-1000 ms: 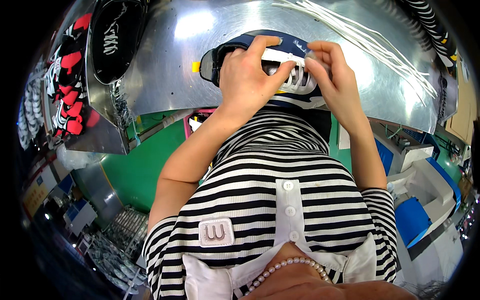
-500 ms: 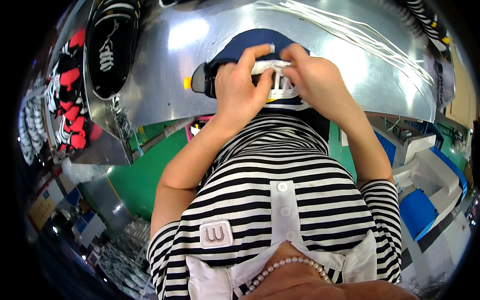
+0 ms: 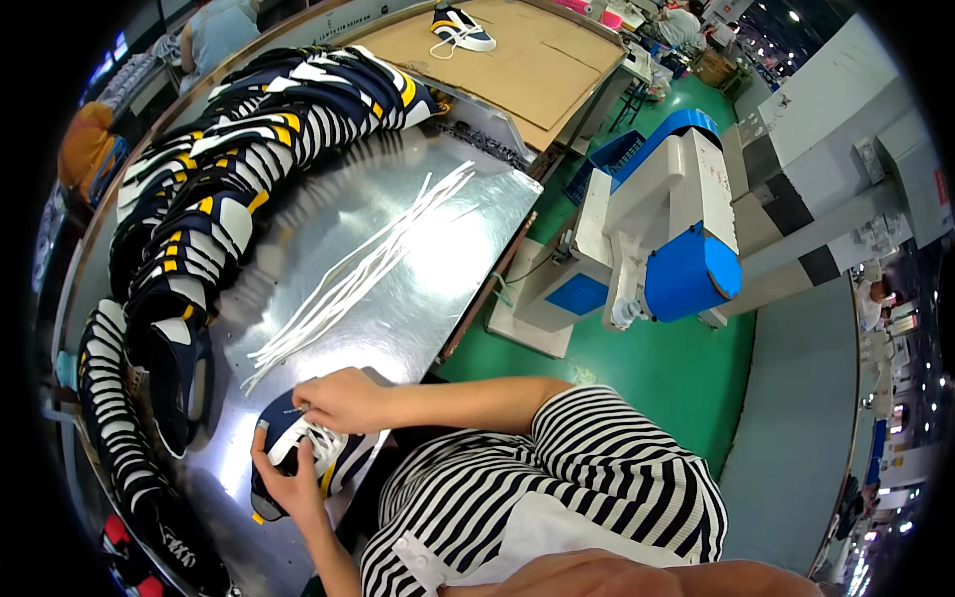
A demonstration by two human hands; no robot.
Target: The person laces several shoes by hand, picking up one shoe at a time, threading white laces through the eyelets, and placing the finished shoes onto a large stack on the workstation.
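Observation:
At the metal table's near edge lies a navy shoe upper (image 3: 352, 462) with white lacing and yellow accents. My left hand (image 3: 288, 486) grips its near left side, thumb over the lacing and fingers round the outer edge. A pale band shows on one fingertip. My right hand (image 3: 343, 400) is closed at the top of the lacing, its fingertips pinching a white shoelace (image 3: 320, 440), though the pinched part is mostly covered. Beyond my hands, a loose bundle of white shoelaces (image 3: 363, 274) is spread over the table.
Overlapping shoe uppers (image 3: 224, 214) line the table's left side in long rows. A finished-looking shoe (image 3: 462, 32) sits on a cardboard-covered table (image 3: 527, 75) at the back. A white and blue machine (image 3: 637, 234) stands right on the green floor (image 3: 711, 363). Other people are far off.
My view has swung to the right, so the machine and uppers rows now show. Both hands stay on the shoe upper, which appears lower and further left in view.

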